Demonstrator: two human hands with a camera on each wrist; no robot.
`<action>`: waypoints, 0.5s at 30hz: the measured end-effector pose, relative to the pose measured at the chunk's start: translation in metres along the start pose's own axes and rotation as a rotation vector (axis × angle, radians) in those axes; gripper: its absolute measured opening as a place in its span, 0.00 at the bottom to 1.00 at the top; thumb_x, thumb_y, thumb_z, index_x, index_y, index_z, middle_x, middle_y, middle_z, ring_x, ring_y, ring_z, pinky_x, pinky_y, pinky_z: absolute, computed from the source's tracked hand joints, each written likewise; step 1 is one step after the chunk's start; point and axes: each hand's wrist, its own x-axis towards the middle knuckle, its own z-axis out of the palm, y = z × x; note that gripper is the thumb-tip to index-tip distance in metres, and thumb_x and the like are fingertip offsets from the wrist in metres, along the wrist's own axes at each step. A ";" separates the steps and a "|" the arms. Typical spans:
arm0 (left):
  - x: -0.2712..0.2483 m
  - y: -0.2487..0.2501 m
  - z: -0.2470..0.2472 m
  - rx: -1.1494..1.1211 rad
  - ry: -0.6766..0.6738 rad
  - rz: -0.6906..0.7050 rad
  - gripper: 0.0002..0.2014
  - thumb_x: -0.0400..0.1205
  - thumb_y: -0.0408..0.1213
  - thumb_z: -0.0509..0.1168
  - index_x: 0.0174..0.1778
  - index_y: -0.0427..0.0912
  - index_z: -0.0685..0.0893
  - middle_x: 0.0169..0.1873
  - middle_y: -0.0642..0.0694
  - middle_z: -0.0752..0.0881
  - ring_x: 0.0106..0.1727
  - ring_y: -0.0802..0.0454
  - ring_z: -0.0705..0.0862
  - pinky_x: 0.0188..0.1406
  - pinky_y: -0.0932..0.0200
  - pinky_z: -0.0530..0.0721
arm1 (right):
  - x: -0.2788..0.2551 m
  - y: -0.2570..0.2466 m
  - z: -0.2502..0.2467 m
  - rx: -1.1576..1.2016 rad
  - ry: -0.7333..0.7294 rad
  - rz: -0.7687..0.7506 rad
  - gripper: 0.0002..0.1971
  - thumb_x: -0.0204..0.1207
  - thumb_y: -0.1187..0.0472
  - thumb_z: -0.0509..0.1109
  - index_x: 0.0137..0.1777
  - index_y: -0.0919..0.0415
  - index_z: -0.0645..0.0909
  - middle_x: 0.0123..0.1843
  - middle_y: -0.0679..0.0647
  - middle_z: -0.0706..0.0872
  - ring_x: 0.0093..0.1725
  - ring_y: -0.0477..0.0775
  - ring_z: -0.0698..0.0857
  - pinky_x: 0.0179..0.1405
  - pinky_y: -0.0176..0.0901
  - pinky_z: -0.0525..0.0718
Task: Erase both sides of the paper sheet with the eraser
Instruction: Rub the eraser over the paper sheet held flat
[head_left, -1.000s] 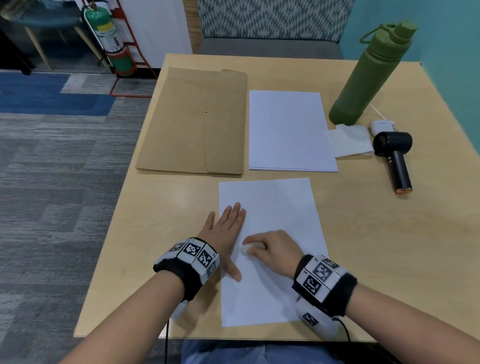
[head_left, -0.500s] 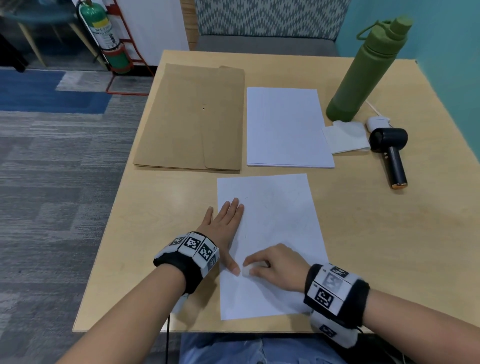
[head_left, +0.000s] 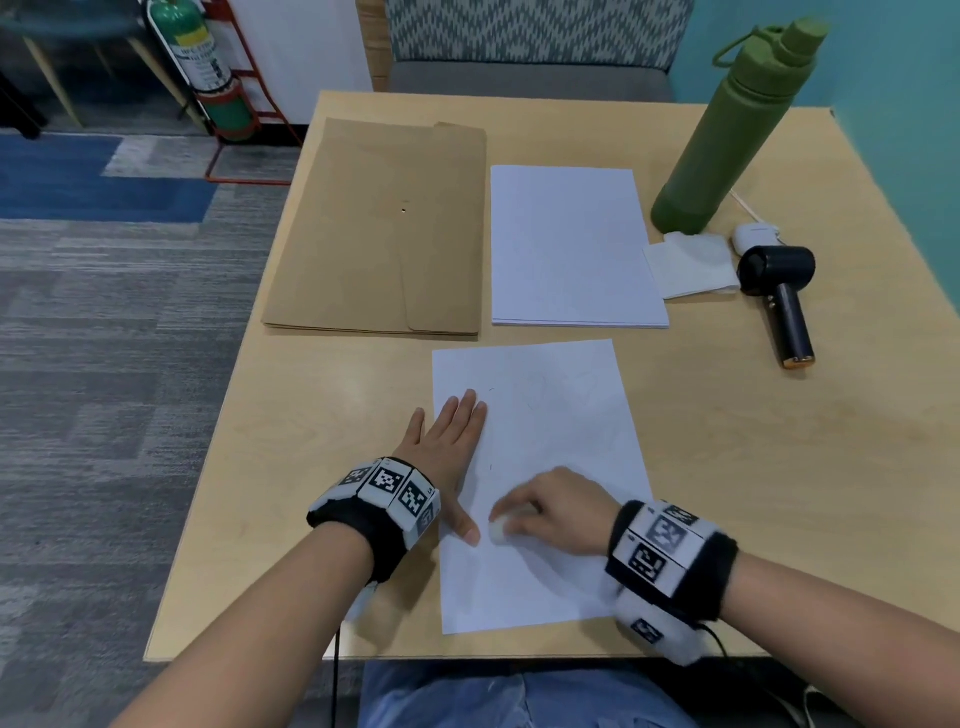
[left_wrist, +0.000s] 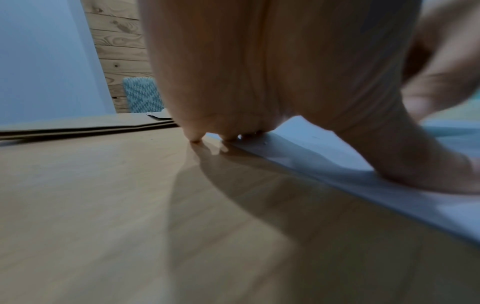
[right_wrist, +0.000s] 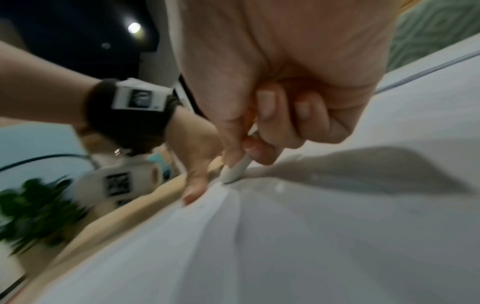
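Note:
A white paper sheet (head_left: 561, 441) with faint pencil marks lies on the wooden table near its front edge. My left hand (head_left: 449, 441) lies flat with straight fingers on the sheet's left edge, thumb (head_left: 465, 527) pointing toward me; the left wrist view shows the fingertips (left_wrist: 194, 137) pressing down at the paper's border (left_wrist: 337, 164). My right hand (head_left: 550, 512) pinches a small white eraser (head_left: 497, 532) and holds its tip on the paper beside the left thumb. In the right wrist view the eraser (right_wrist: 235, 170) touches the sheet (right_wrist: 311, 236), which wrinkles slightly there.
A brown envelope (head_left: 384, 228) and a stack of white paper (head_left: 571, 244) lie further back. At the right stand a green bottle (head_left: 727, 130), a folded tissue (head_left: 691, 265), a white earbud case (head_left: 756, 236) and a black handheld fan (head_left: 784, 296).
My right hand has slid the eraser toward me and left, from beside the left palm to next to the left thumb tip. The left hand stays flat on the sheet.

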 end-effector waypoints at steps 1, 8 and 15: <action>0.000 0.001 0.000 0.006 -0.003 -0.004 0.72 0.62 0.59 0.78 0.78 0.41 0.24 0.78 0.46 0.23 0.80 0.49 0.26 0.76 0.42 0.29 | 0.007 -0.003 -0.004 0.046 0.077 0.011 0.13 0.77 0.52 0.65 0.60 0.47 0.83 0.61 0.50 0.87 0.61 0.50 0.82 0.60 0.40 0.76; -0.004 0.010 -0.004 0.101 -0.031 0.003 0.68 0.67 0.59 0.75 0.78 0.38 0.25 0.78 0.42 0.24 0.80 0.45 0.26 0.76 0.40 0.28 | -0.005 0.007 0.010 0.114 0.109 0.058 0.14 0.77 0.52 0.65 0.61 0.48 0.82 0.61 0.50 0.87 0.62 0.51 0.83 0.62 0.45 0.79; -0.004 0.019 0.003 0.056 -0.043 0.065 0.66 0.69 0.55 0.75 0.78 0.38 0.26 0.78 0.43 0.24 0.80 0.46 0.28 0.77 0.43 0.31 | 0.014 -0.004 -0.007 0.162 0.184 0.092 0.12 0.75 0.55 0.66 0.57 0.49 0.84 0.56 0.54 0.88 0.57 0.55 0.83 0.53 0.43 0.78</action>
